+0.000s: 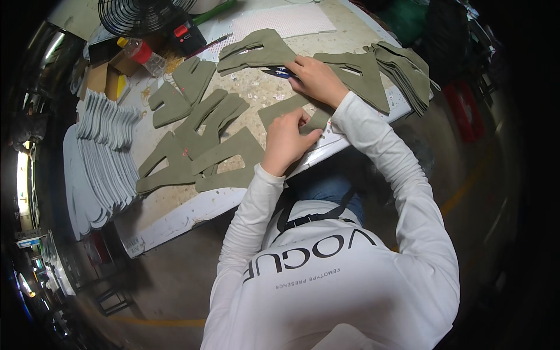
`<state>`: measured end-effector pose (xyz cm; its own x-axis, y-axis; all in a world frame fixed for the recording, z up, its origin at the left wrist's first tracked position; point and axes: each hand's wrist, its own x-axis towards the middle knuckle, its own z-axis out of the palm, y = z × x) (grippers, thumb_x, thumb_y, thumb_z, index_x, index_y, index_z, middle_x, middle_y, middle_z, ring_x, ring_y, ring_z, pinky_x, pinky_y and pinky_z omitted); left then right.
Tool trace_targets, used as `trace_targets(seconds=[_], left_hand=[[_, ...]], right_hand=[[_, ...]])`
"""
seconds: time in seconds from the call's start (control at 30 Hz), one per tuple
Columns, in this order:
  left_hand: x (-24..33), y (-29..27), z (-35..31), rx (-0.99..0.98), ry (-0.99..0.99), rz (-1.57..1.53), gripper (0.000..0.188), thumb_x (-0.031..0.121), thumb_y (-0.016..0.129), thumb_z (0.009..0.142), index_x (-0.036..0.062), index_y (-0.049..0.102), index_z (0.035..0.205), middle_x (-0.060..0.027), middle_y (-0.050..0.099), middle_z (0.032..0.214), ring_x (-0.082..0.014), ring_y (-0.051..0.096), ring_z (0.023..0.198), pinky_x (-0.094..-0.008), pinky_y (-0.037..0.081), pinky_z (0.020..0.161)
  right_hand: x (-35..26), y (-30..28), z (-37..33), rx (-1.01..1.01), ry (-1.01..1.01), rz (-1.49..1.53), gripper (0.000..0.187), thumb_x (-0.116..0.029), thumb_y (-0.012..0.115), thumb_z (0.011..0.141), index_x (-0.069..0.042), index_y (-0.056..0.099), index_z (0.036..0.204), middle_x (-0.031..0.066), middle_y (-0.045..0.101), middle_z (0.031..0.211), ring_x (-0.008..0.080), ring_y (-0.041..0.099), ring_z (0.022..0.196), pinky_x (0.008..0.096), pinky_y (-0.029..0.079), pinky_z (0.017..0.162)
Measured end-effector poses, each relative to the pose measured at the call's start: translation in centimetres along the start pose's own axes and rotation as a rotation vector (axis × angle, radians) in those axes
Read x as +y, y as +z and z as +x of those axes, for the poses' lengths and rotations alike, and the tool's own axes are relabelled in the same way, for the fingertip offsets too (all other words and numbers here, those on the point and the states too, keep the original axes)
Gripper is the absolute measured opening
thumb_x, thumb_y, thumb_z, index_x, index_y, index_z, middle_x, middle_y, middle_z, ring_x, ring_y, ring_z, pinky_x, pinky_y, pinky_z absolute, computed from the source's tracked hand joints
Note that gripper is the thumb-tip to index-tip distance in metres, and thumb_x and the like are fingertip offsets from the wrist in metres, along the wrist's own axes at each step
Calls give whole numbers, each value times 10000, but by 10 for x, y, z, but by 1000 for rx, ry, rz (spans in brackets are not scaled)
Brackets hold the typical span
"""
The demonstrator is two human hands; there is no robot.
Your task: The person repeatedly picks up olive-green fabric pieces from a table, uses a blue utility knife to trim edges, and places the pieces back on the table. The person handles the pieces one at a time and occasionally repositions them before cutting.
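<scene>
My left hand (286,140) has curled fingers and presses on an olive-green cut piece (280,108) near the table's front edge, its thumb reaching to the right. Farther up, my right hand (318,80) is closed at a small dark blue and black pointed tool, which looks like thread snips (276,72); its fingers hide part of it. Just beyond those fingertips lies a stack of olive pieces with slots (259,49). Right of that hand is another olive stack (356,73). More slotted olive pieces (207,125) are spread to the left.
Grey layered pieces (102,169) are stacked along the table's left edge. At the back stand a black fan (137,17), a bottle with a red label (144,55) and a cardboard box (104,79). A fanned olive pile (405,76) hangs over the right edge. Scraps dot the tabletop (251,96).
</scene>
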<state>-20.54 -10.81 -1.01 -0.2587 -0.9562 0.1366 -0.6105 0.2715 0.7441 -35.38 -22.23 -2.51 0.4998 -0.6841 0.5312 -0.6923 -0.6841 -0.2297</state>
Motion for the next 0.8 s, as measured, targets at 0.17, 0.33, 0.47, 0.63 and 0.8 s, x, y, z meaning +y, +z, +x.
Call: trace_targets(seconds=[0.17,0.33,0.47,0.63,0.8], left_hand=[[-7,-9,1,-69,-183,-427,199,135,731,826,15,638,954,-98,719,823,-152,661,704,-263,504,643],[-19,-10,1,-82,-240,-738,177,46,636,926,-21,607,1088,-54,722,928,-51,625,787,-188,486,681],[-20,-9,2,-64,-247,-748,222,39,655,910,-21,604,1118,-27,711,913,-30,599,762,-177,468,665],[-16,-9,0,-35,-249,-755,225,30,663,903,-19,604,1114,-12,700,888,-13,569,725,-162,445,638],[-19,-8,0,-51,-249,-722,228,33,663,903,-21,605,1117,-18,702,890,-17,576,727,-165,450,636]], right_hand=[[-2,-35,-10,69,334,449,220,-191,653,894,-11,615,1015,72,611,734,196,599,614,343,497,601],[-39,-84,-58,94,755,1239,199,-223,624,952,-28,659,927,-38,561,643,47,502,546,223,417,523],[-71,-83,-85,-71,857,904,183,-217,631,948,-39,666,924,-50,532,616,38,430,548,217,343,509],[-86,-72,-95,11,722,591,187,-197,656,912,-11,656,905,43,567,624,84,468,560,261,379,533],[-86,-71,-92,13,743,547,182,-195,665,893,-13,660,900,125,640,660,186,593,542,304,437,537]])
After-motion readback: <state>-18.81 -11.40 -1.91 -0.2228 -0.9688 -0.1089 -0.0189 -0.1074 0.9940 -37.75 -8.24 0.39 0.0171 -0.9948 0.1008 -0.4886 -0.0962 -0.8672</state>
